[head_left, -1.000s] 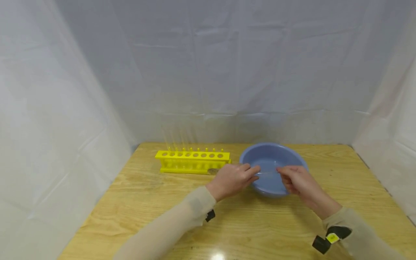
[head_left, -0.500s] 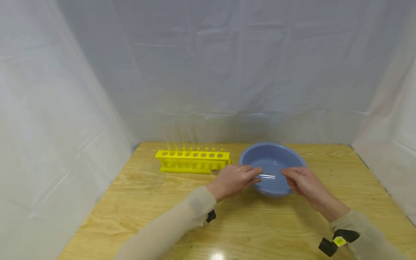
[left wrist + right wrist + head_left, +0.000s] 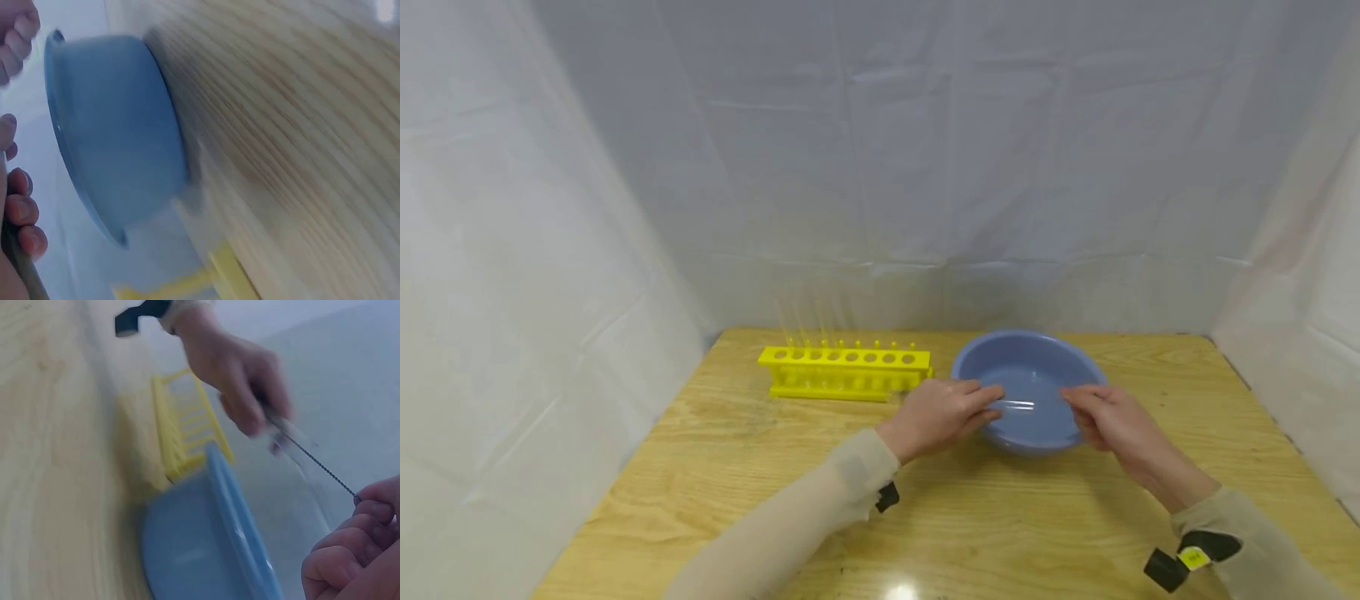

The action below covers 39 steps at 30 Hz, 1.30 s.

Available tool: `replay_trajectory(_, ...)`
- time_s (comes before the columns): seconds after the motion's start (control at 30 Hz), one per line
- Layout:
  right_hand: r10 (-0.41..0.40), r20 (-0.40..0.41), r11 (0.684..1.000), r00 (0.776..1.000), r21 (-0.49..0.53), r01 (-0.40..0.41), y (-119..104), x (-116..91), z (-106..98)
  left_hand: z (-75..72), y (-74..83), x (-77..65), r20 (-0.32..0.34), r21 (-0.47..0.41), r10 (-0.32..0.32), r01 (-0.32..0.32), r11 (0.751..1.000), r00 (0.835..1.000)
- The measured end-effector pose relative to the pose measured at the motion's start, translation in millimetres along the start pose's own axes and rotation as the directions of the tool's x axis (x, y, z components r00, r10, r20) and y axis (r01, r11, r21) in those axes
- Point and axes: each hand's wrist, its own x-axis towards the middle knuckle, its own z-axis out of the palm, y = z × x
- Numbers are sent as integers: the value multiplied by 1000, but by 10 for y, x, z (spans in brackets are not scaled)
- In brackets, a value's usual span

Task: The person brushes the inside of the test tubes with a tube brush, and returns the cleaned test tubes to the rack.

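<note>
My left hand (image 3: 936,417) grips a clear test tube (image 3: 1018,407), held roughly level over the near left part of the blue basin (image 3: 964,364). To its right, my right hand (image 3: 1116,425) pinches the end of a test tube brush's twisted wire handle (image 3: 319,461). That wire runs straight from my right fingertips to my left hand in the right wrist view. In the left wrist view, a dark brownish length (image 3: 24,265) passes under the curled left fingers. The brush's bristles are mostly hidden by my left hand.
A yellow test tube rack (image 3: 844,358) stands left of the basin on the wooden table (image 3: 760,500). Several clear tubes (image 3: 805,332) lean up from its left end. Pale sheeting (image 3: 880,167) closes off the back and sides.
My right hand has drawn rightward, away from my left hand. The brownish bristly part showing left of my left hand has faded from sight. The left hand has barely moved.
</note>
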Motion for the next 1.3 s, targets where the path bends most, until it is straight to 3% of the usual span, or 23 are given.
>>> replay_trajectory(0.2,-61,-14,998,998,2,61,22,-72,-273,-43,-104,-104,12,-53,-48,49,997,999)
replay_trajectory(0.83,-167,4,986,986,26,167,31,-263,-871,-60,-332,-382,22,-49,-136,137,989,990)
replay_trajectory(1.03,-145,-108,978,983,-167,126,94,-285,-1046,-56,-385,-410,7,9,-156,156,988,988)
replay_trajectory(1.3,-79,-145,932,986,-361,22,308,-258,-1012,-68,-344,-328,63,70,-181,177,982,981)
